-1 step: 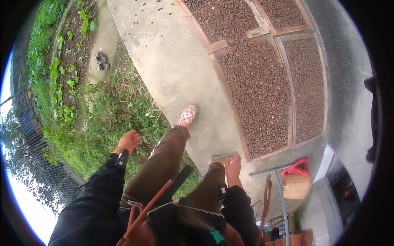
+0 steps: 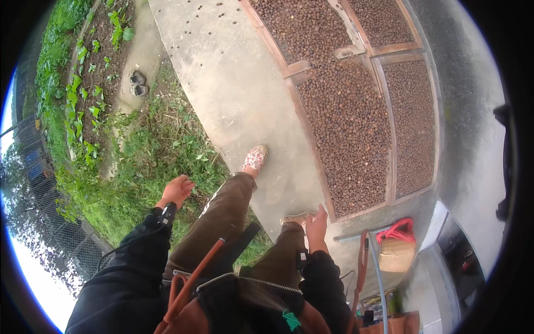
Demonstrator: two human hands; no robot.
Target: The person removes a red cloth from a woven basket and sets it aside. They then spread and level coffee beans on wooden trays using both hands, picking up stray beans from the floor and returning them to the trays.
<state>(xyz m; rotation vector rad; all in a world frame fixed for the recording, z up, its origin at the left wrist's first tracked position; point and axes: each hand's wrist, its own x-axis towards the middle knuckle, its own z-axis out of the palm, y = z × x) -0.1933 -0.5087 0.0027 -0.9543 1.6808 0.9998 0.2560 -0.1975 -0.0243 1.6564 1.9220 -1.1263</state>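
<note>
My left hand (image 2: 177, 190) hangs over the weeds (image 2: 150, 145) beside the path, its fingers loosely bent and nothing visible in them. On the other side, my right hand (image 2: 316, 229) is held above the concrete path (image 2: 239, 100) next to my right shoe (image 2: 297, 216); its fingers point forward, slightly apart, with no object showing. Ahead of it lie wooden frames (image 2: 308, 133) filled with small round brown nuts or fruits (image 2: 347, 122). My left foot, in a flowered shoe (image 2: 255, 157), is forward on the concrete. An orange-brown strap (image 2: 200, 264) dangles before my body.
A grey metal pole frame (image 2: 380, 278) stands at the right, by a tan box (image 2: 396, 255) with a red bag (image 2: 397, 230) on it. Left are a planted bed (image 2: 92, 89), a pair of dark shoes (image 2: 138, 83) and a wire fence (image 2: 44, 183). Loose nuts (image 2: 208, 16) dot the far concrete.
The strap before my body has swung slightly. The frames and the box sit slightly differently in view; both hands stay almost where they were.
</note>
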